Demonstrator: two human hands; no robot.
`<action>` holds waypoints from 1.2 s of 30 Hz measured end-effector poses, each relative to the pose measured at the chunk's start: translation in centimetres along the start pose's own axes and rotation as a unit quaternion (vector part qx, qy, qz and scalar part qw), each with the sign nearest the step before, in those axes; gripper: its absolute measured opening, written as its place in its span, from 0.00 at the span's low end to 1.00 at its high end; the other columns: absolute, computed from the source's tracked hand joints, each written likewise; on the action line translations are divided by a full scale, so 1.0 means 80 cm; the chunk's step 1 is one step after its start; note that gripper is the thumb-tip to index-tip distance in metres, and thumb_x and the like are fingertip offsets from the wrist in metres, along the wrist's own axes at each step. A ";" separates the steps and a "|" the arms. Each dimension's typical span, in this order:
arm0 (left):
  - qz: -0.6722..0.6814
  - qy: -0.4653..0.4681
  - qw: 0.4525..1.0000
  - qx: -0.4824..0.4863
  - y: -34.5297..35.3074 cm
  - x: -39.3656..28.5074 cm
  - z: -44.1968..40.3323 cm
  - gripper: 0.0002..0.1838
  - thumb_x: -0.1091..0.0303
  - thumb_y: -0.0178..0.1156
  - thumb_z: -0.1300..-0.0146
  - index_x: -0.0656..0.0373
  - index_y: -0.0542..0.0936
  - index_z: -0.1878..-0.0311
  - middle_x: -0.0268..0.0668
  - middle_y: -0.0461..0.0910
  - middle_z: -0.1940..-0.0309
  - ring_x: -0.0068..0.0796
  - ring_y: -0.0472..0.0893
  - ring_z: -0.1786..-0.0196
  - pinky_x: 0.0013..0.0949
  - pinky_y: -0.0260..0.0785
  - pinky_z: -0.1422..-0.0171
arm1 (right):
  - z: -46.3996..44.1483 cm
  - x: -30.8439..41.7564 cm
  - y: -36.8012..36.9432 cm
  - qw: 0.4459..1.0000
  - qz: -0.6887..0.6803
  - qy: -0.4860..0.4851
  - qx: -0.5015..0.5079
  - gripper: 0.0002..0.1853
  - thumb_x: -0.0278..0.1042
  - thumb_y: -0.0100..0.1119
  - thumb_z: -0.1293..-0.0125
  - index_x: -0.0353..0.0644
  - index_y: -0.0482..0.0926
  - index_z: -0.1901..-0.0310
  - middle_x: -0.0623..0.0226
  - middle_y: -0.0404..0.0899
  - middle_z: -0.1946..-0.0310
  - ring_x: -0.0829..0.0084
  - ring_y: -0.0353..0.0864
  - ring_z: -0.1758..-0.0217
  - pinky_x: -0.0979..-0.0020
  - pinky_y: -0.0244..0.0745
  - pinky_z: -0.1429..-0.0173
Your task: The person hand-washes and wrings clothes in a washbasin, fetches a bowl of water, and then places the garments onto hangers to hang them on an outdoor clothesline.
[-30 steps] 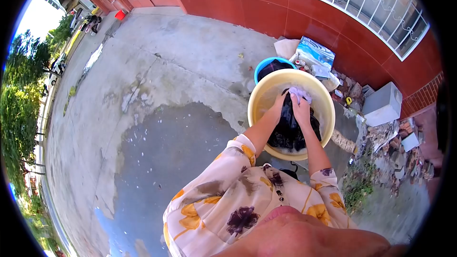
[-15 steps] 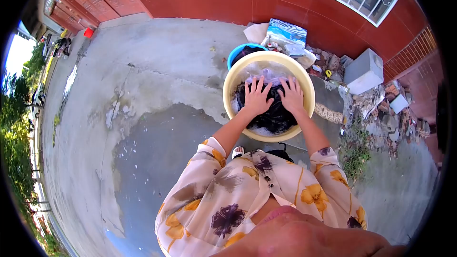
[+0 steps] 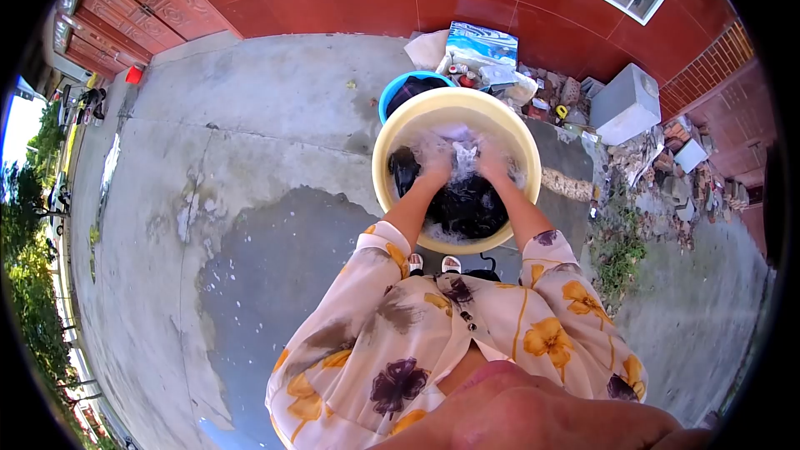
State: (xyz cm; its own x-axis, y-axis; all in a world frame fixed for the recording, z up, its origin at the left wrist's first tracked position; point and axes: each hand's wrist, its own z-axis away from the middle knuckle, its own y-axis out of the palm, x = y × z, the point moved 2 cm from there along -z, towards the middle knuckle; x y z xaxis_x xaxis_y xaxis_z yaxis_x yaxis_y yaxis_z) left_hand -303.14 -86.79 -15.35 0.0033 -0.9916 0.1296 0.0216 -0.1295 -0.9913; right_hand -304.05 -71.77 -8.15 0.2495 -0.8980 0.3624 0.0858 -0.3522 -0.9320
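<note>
In the head view a large cream basin point(image 3: 387, 129) holds soapy water with wet laundry in it. Black cloth point(image 3: 467, 207) fills its near side, and a pale lilac cloth point(image 3: 452, 131) shows at the far side. My left hand point(image 3: 434, 158) is down in the suds at the left of the middle, its fingers under water and blurred. My right hand point(image 3: 493, 160) is likewise sunk in the suds to the right. A whitish bit of cloth or foam point(image 3: 464, 158) lies between them. What either hand grips is hidden.
Behind the basin stands a blue tub point(image 3: 388, 98) with dark cloth in it. A blue-and-white box point(image 3: 483, 44), rubble point(image 3: 658, 168) and a pale block point(image 3: 627, 108) line the red wall point(image 3: 367, 7). A wet patch point(image 3: 283, 242) darkens the concrete at left.
Both hands have gone from lying spread on top of the cloth to being sunk in the water. The black cloth has shifted and more suds show. The camera view has moved slightly.
</note>
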 end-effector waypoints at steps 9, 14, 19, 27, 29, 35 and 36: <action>0.659 -0.031 0.750 0.052 -0.046 0.066 -0.028 0.17 0.62 0.65 0.43 0.61 0.80 0.53 0.47 0.82 0.60 0.40 0.81 0.55 0.40 0.72 0.48 | -0.003 0.090 -0.082 0.676 -0.735 0.044 0.022 0.07 0.27 0.61 0.34 0.43 0.80 0.55 0.73 0.79 0.66 0.83 0.77 0.62 0.80 0.70 0.58; 0.572 -0.005 0.816 -0.087 -0.186 0.097 0.017 0.15 0.67 0.72 0.48 0.61 0.79 0.62 0.40 0.79 0.75 0.28 0.77 0.72 0.33 0.71 0.64 | 0.007 0.076 -0.156 0.802 -0.589 -0.013 -0.097 0.11 0.28 0.62 0.34 0.43 0.82 0.51 0.75 0.82 0.58 0.85 0.76 0.60 0.79 0.71 0.55; 0.632 0.084 0.769 -0.051 -0.225 0.121 0.033 0.11 0.71 0.70 0.44 0.60 0.80 0.59 0.27 0.76 0.74 0.16 0.73 0.70 0.26 0.66 0.65 | 0.022 0.007 -0.145 0.946 -0.217 -0.077 -0.229 0.16 0.26 0.60 0.38 0.47 0.83 0.49 0.65 0.84 0.52 0.61 0.82 0.53 0.65 0.75 0.48; 0.387 0.150 0.904 -0.101 -0.161 0.075 0.076 0.19 0.71 0.59 0.38 0.48 0.78 0.43 0.42 0.76 0.42 0.46 0.75 0.41 0.48 0.72 0.42 | 0.043 0.020 -0.056 0.981 -0.035 -0.103 -0.160 0.21 0.29 0.57 0.41 0.53 0.81 0.45 0.62 0.74 0.38 0.55 0.67 0.31 0.54 0.59 0.29; 0.232 0.113 0.966 -0.018 -0.135 0.055 0.090 0.29 0.60 0.58 0.35 0.36 0.66 0.29 0.43 0.61 0.27 0.58 0.53 0.23 0.66 0.59 0.29 | 0.052 0.027 -0.024 0.982 0.010 -0.125 -0.141 0.21 0.33 0.56 0.39 0.54 0.79 0.43 0.60 0.70 0.34 0.53 0.65 0.30 0.50 0.57 0.28; 0.263 0.083 0.960 0.035 -0.048 0.029 0.051 0.34 0.59 0.57 0.35 0.40 0.61 0.25 0.54 0.52 0.24 0.65 0.52 0.24 0.57 0.52 0.23 | 0.017 0.011 0.032 0.990 0.115 -0.063 -0.053 0.26 0.40 0.56 0.38 0.57 0.74 0.36 0.58 0.61 0.28 0.50 0.57 0.26 0.46 0.54 0.26; 0.257 0.094 0.962 0.022 -0.034 0.026 0.043 0.35 0.60 0.55 0.34 0.42 0.59 0.24 0.56 0.49 0.23 0.67 0.51 0.24 0.56 0.50 0.21 | 0.012 0.008 0.038 0.988 0.121 -0.067 -0.068 0.25 0.41 0.56 0.37 0.55 0.74 0.36 0.57 0.64 0.30 0.50 0.60 0.28 0.47 0.56 0.27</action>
State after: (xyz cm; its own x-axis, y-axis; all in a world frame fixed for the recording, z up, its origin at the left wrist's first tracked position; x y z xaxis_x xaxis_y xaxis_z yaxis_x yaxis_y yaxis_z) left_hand -299.80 -88.45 -12.30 -0.1553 -0.9090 -0.3868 0.1080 0.3736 -0.9213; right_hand -302.71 -73.16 -10.80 0.3734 -0.9203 0.1164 -0.1209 -0.1727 -0.9775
